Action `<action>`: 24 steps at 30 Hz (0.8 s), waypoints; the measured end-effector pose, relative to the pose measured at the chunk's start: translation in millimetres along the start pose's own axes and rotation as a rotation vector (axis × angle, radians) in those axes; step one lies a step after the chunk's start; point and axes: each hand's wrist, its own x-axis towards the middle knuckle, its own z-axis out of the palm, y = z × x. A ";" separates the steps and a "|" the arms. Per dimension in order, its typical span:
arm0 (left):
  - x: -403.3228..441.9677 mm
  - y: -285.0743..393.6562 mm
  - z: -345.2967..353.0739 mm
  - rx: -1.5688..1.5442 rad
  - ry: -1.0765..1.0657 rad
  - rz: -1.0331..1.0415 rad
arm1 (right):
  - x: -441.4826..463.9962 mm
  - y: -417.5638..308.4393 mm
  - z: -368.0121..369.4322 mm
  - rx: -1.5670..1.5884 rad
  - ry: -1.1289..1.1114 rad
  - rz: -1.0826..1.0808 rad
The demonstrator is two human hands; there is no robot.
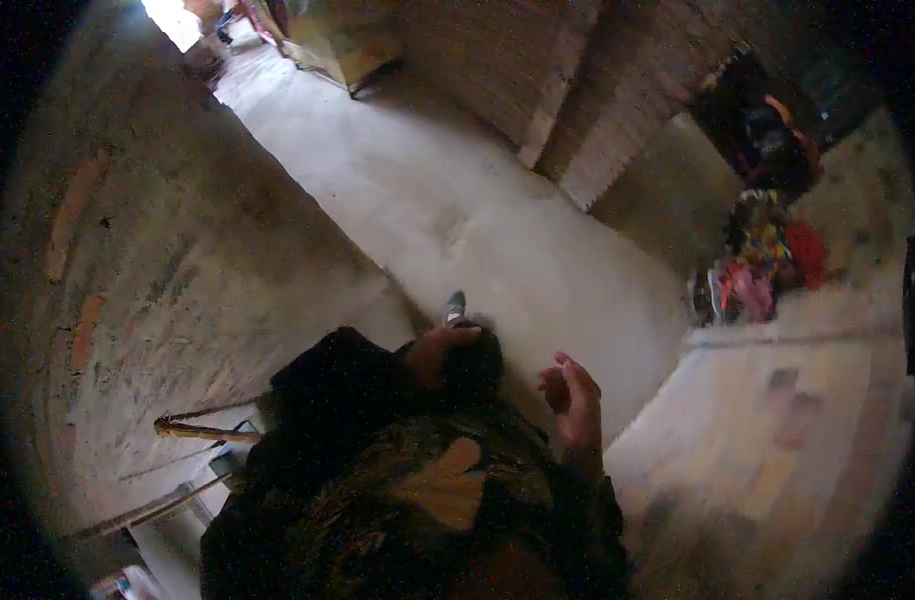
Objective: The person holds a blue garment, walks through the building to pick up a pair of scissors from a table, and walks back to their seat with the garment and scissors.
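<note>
My right hand (574, 402) is held up in front of my dark patterned clothing, over the pale floor. Its fingers are loosely bent and apart, with nothing visible between them. My left hand (439, 354) is at the end of a dark sleeve, close to my body; it is dim and blurred, and its fingers cannot be made out. Just beyond it, one shoe (456, 303) shows on the floor.
A rough wall (197, 240) runs along the left, with a wooden piece (207, 431) low beside it. The pale floor (407, 190) leads to a bright opening (177, 22). Colourful cloth items (760, 240) hang or lie at the right. A brick wall (777, 430) stands lower right.
</note>
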 end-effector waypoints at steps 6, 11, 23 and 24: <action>73.2 123.7 27.5 0.441 0.100 0.255 | 122.0 -84.2 67.0 -0.032 -0.050 0.054; 83.5 237.8 42.2 0.046 0.097 0.120 | 203.5 -112.3 100.7 -0.035 -0.023 0.094; 92.8 391.7 12.7 0.015 0.258 0.544 | 378.6 -154.7 212.4 -0.128 -0.171 0.282; 90.8 408.8 20.2 -0.089 0.276 0.535 | 402.1 -163.1 222.3 -0.157 -0.194 0.277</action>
